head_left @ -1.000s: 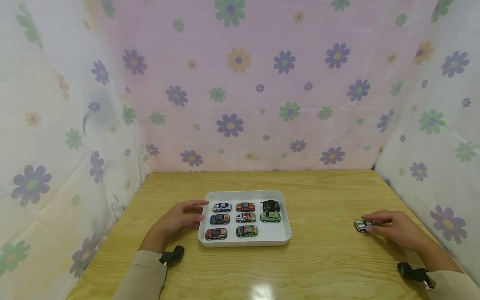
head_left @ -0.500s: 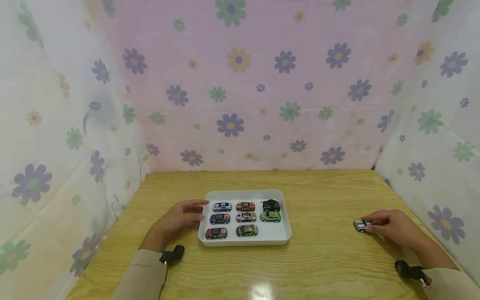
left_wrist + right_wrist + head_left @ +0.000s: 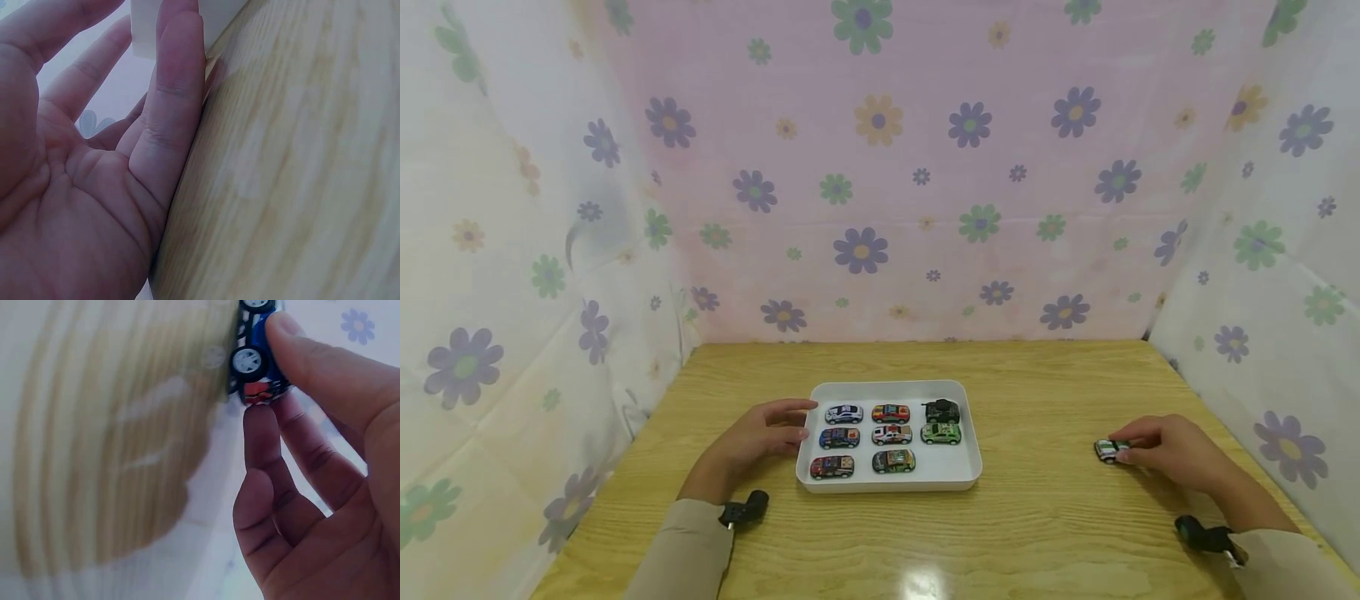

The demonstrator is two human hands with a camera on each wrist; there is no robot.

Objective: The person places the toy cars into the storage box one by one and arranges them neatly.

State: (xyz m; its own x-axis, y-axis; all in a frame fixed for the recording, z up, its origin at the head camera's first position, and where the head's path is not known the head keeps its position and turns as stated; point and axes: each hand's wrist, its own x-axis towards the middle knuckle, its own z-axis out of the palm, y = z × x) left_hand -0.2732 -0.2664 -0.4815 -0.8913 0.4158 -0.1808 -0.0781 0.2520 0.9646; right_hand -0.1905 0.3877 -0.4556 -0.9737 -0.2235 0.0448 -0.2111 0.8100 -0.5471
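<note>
My right hand (image 3: 1183, 454) pinches a small toy car (image 3: 1108, 451) at the right side of the table. The car is white and green on top. In the right wrist view the toy car (image 3: 253, 359) shows a blue side, silver wheels and a red end, with the thumb on it and its wheels facing the wood. My left hand (image 3: 760, 437) rests at the left wall of a white tray (image 3: 943, 468), fingertips right at the rim. Seen from the left wrist, the fingers extend loosely towards the tray wall (image 3: 142, 31), little-finger side down on the table.
Several toy cars stand in rows in the tray, among them a green car (image 3: 941, 433), a red and yellow car (image 3: 891, 414) and a dark tank-like vehicle (image 3: 942, 411). Flowered cloth (image 3: 917, 283) walls the wooden table (image 3: 1030, 533) at the back and both sides.
My right hand has moved slightly left with the toy car pinched in it. The left hand and the tray have stayed in place.
</note>
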